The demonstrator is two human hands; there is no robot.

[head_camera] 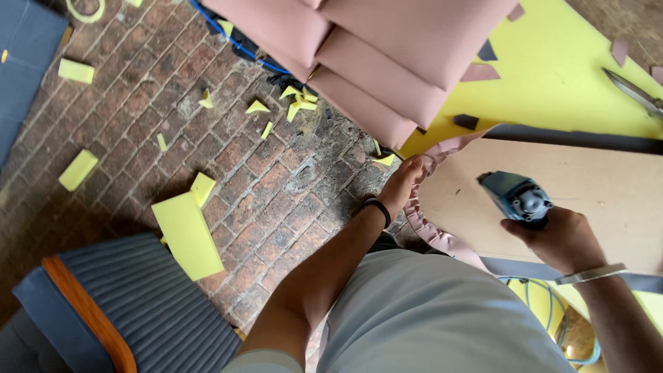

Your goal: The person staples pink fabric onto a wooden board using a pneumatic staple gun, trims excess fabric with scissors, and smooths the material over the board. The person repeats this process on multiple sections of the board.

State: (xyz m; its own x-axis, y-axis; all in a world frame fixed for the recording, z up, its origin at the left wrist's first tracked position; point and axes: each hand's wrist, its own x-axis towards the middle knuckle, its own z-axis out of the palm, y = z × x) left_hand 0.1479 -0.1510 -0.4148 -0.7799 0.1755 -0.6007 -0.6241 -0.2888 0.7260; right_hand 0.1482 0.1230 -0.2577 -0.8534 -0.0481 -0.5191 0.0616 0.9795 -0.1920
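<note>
My left hand [402, 181] pinches the gathered pink fabric edge [425, 224] at the rounded end of a wooden board [587, 190]. The fabric wraps around the board's rim in small pleats. My right hand [563, 238] grips a blue staple gun [516, 197] held over the board, its nose pointing toward the fabric edge. A black band sits on my left wrist and a metal bracelet on my right.
A stack of pink upholstered cushions [376, 52] lies beyond the board on a yellow foam sheet [559, 76]. Scissors [639, 93] rest at the right. Yellow foam scraps [186, 235] litter the brick floor. A blue ribbed seat [131, 304] with a wooden rail stands at lower left.
</note>
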